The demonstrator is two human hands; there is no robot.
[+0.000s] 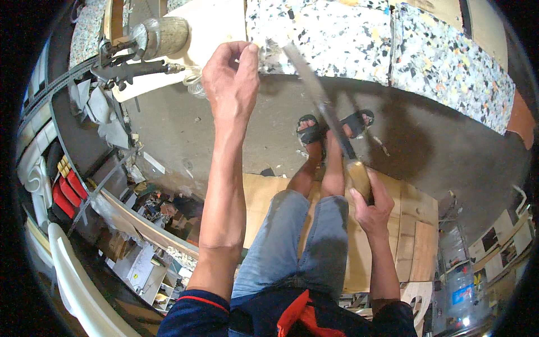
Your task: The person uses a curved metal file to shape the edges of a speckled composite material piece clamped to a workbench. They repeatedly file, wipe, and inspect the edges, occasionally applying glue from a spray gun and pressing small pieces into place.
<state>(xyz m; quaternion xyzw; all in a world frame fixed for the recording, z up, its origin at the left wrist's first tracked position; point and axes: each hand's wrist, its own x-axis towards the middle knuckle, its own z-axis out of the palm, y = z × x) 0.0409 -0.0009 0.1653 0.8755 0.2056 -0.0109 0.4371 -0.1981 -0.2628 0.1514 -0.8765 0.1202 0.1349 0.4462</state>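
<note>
My right hand [375, 202] grips the wooden handle [358, 175] of a long knife. Its grey blade [325, 104] points away from me, and the tip reaches over the near edge of a speckled foam slab [331, 33]. Whether the blade touches the foam I cannot tell; its far part is blurred. Beside the slab's left end, my left hand [233, 78] is raised with its fingers curled and thumb and forefinger close together. Anything between those fingertips is too small to make out.
A second speckled foam slab [455, 67] lies to the right. At the far left, a spray gun [126, 72] with a round pot [165, 38] rests on a pale board [210, 22]. Scraps [165, 210] fill the lower left. Plywood [264, 196] lies beneath my legs.
</note>
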